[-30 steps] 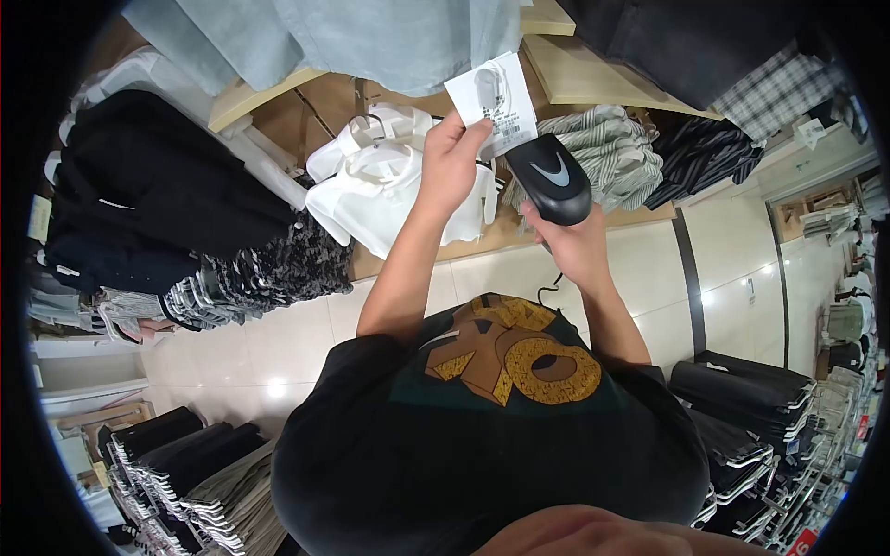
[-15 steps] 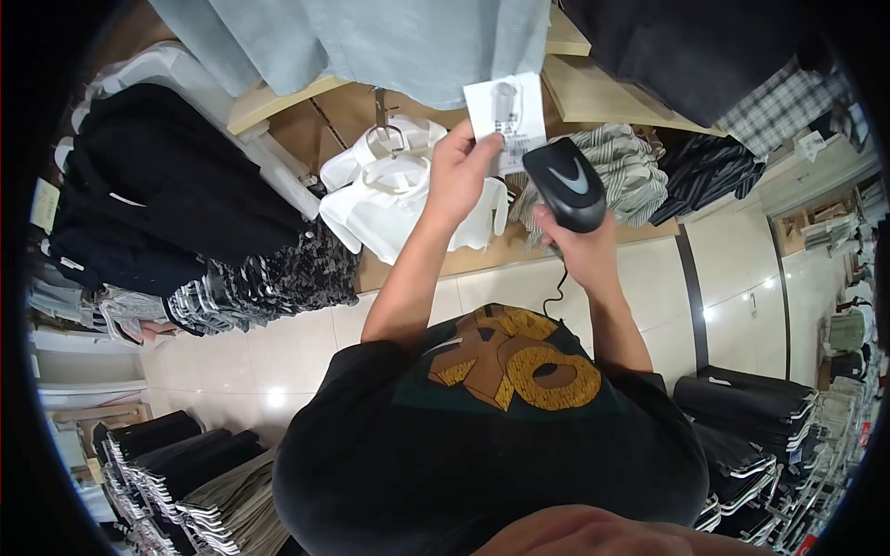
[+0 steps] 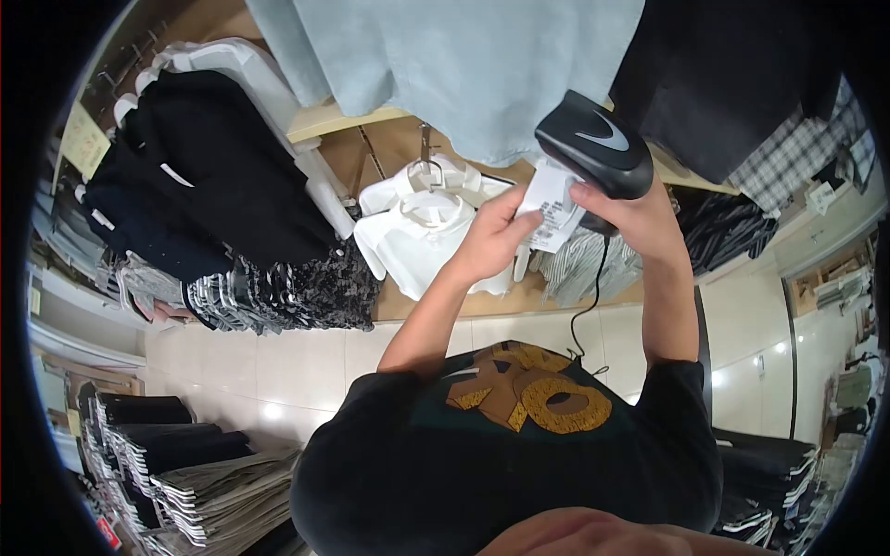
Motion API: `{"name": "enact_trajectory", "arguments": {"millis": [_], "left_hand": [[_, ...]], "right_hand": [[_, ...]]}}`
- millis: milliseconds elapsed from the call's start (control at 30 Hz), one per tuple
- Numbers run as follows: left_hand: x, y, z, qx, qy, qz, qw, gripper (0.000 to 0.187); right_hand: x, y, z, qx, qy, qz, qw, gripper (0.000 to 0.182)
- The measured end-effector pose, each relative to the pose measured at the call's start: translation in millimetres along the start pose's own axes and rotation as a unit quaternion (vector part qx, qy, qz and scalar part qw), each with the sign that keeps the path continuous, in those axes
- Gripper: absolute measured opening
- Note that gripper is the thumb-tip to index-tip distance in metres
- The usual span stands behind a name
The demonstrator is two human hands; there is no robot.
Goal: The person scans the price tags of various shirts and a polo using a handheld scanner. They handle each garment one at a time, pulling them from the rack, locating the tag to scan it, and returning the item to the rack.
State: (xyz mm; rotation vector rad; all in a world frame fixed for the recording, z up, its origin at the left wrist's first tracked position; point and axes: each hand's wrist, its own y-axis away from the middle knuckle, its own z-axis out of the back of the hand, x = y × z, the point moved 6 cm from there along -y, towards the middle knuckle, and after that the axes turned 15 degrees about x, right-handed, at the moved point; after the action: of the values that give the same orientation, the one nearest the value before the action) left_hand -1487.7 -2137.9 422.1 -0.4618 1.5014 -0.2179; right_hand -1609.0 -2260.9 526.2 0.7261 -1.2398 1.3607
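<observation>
Between the thumb and fingers of my left hand (image 3: 494, 239) is a white printed price tag (image 3: 553, 206). My right hand (image 3: 640, 218) is wrapped round a black barcode scanner (image 3: 598, 148) with a grey curved mark on top. Its thumb also touches the upper right edge of the tag. A black cord (image 3: 593, 301) hangs from the scanner towards my shirt. Right behind the tag and scanner hangs a light blue garment (image 3: 464, 74). The scanner's handle is mostly hidden by my right hand.
White shirts (image 3: 422, 232) hang below the shelf (image 3: 343, 120). Black garments (image 3: 218, 167) hang at the left, a dark garment (image 3: 714, 93) and checked cloth (image 3: 797, 139) at the right. Striped clothes (image 3: 598, 269) lie behind my hands. Racks of dark trousers (image 3: 176, 445) stand near both lower sides.
The scanner has moved up and to the right, and the tag has shifted right and lower, now tilted. My right thumb has come onto the tag's edge. The view has shifted slightly.
</observation>
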Motion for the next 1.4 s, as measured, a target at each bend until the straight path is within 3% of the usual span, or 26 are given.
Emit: {"name": "enact_trajectory", "arguments": {"millis": [67, 100, 167, 200, 233, 300, 333, 400, 433, 500, 533, 633, 767, 833, 900, 933, 1000, 1033, 1100, 1167, 1233, 1300, 1333, 1367, 1400], "left_hand": [[14.6, 1.1, 8.2, 0.078, -0.028, 0.035, 0.996, 0.039], [8.5, -1.0, 12.0, 0.074, -0.037, 0.029, 0.996, 0.039], [6.7, -0.9, 26.7, -0.033, 0.244, 0.023, 0.969, 0.055], [-1.2, -4.6, 38.7, -0.024, 0.307, -0.037, 0.951, 0.068], [-12.3, -8.6, 52.5, -0.025, 0.303, -0.043, 0.952, 0.068], [-47.1, -24.8, 79.6, 0.003, 0.508, -0.128, 0.852, 0.079], [-61.3, -33.7, 90.7, 0.002, 0.506, -0.131, 0.853, 0.079], [-81.1, -43.6, 121.7, -0.155, 0.415, -0.139, 0.885, 0.056], [-86.7, -48.1, 121.6, -0.154, 0.416, -0.139, 0.885, 0.056], [-85.0, -50.7, 123.5, -0.243, 0.358, -0.093, 0.897, 0.043], [-87.1, -47.9, 117.3, -0.256, 0.312, -0.123, 0.907, 0.037], [-80.8, -38.9, 104.8, -0.272, 0.245, -0.130, 0.921, 0.040], [-76.8, -34.7, 112.9, -0.327, 0.199, -0.099, 0.918, 0.048], [-70.5, -27.9, 125.2, -0.288, 0.238, -0.131, 0.918, 0.054], [-47.1, -15.9, 146.6, -0.177, 0.270, -0.157, 0.933, 0.057], [-52.3, -4.8, 111.4, -0.309, 0.131, -0.151, 0.930, 0.048], [-0.9, 5.6, 157.2, -0.305, 0.112, -0.103, 0.940, 0.046], [21.6, 35.6, 119.5, -0.303, 0.092, -0.072, 0.946, 0.045], [82.3, 29.0, 137.0, -0.297, 0.053, -0.013, 0.953, 0.043], [135.1, 50.2, 110.6, -0.293, 0.011, 0.043, 0.955, 0.041], [198.0, 50.1, 100.1, -0.295, -0.030, 0.097, 0.950, 0.039], [256.7, 60.9, 79.8, -0.298, -0.072, 0.151, 0.940, 0.038], [249.4, 42.4, 44.5, -0.305, -0.023, 0.180, 0.935, 0.033], [241.8, 19.7, -1.9, -0.312, 0.027, 0.208, 0.927, 0.029], [256.7, 1.2, -27.6, -0.257, 0.004, 0.215, 0.942, 0.027]], "right_hand": [[5.1, 6.7, 0.6, -0.031, -0.021, 0.026, 0.999, 0.055], [6.1, 13.4, 3.4, -0.066, -0.043, 0.045, 0.996, 0.053], [-4.9, 33.4, 14.4, -0.037, -0.069, 0.040, 0.996, 0.060], [4.0, 40.0, 15.0, -0.024, -0.070, 0.072, 0.995, 0.058], [13.2, 47.5, 13.6, -0.011, -0.073, 0.100, 0.992, 0.056], [24.3, 59.8, 15.4, -0.022, -0.090, 0.106, 0.990, 0.065], [31.2, 65.0, 18.8, -0.021, -0.065, 0.109, 0.992, 0.065], [38.1, 63.3, 20.3, -0.006, -0.055, 0.148, 0.987, 0.066], [42.7, 65.1, 20.6, 0.006, -0.046, 0.184, 0.982, 0.067], [34.2, 62.6, 24.2, 0.011, -0.053, 0.174, 0.983, 0.068], [30.2, 59.0, 21.2, 0.010, -0.039, 0.152, 0.988, 0.069], [30.1, 42.9, 1.7, -0.029, 0.007, 0.066, 0.997, 0.073], [25.0, 26.6, -16.1, 0.009, 0.059, 0.136, 0.989, 0.064], [20.8, 31.6, -19.5, -0.013, 0.054, 0.181, 0.982, 0.060], [13.0, 25.6, -23.2, -0.007, 0.083, 0.223, 0.971, 0.061], [5.9, 24.8, -23.3, 0.005, 0.071, 0.210, 0.975, 0.061], [-6.3, 26.6, -22.9, 0.013, 0.047, 0.189, 0.981, 0.062], [-7.9, 28.4, -21.7, 0.012, 0.074, 0.211, 0.975, 0.062], [-14.2, 37.5, -12.0, 0.010, 0.097, 0.229, 0.969, 0.063], [-29.3, 51.5, 0.7, 0.052, 0.110, 0.193, 0.974, 0.080], [-41.5, 71.7, 20.8, 0.045, 0.013, 0.181, 0.982, 0.084], [-58.6, 99.6, 47.3, 0.049, 0.054, 0.194, 0.978, 0.074], [-70.8, 118.7, 61.3, 0.057, 0.048, 0.193, 0.978, 0.074], [-91.1, 141.4, 80.5, 0.030, 0.036, 0.136, 0.990, 0.071], [-112.1, 167.2, 99.0, 0.005, 0.024, 0.078, 0.997, 0.069]]}}
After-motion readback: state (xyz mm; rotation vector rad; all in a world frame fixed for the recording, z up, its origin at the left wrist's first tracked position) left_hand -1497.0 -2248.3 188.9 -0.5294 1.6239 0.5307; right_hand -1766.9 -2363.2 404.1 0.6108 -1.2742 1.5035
